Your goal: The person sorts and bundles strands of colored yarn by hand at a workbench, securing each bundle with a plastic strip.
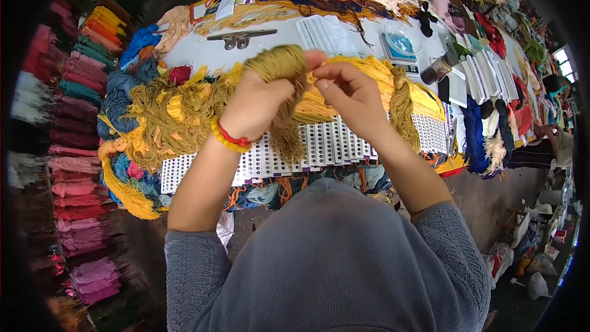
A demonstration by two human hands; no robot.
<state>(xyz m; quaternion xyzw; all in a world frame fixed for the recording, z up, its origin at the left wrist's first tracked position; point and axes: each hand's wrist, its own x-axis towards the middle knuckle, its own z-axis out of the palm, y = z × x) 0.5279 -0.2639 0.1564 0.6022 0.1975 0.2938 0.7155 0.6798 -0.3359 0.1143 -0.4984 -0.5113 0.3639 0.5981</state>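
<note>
Fingers of the left hand [261,101] clench an olive yarn bundle [284,64] above the perforated cards [319,147]; the right hand [347,95] pinches its strands just beside, over yellow yarn [369,74].

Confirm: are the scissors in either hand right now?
No. The scissors lie on the table beyond the yarn, while the left hand and right hand both pinch an olive yarn bundle.

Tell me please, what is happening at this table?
A person holds a bundle of olive-yellow yarn in the left hand, and the right hand pinches strands of it. Below lie perforated white cards and a heap of yellow yarn. Large scissors lie farther back on the table.
</note>
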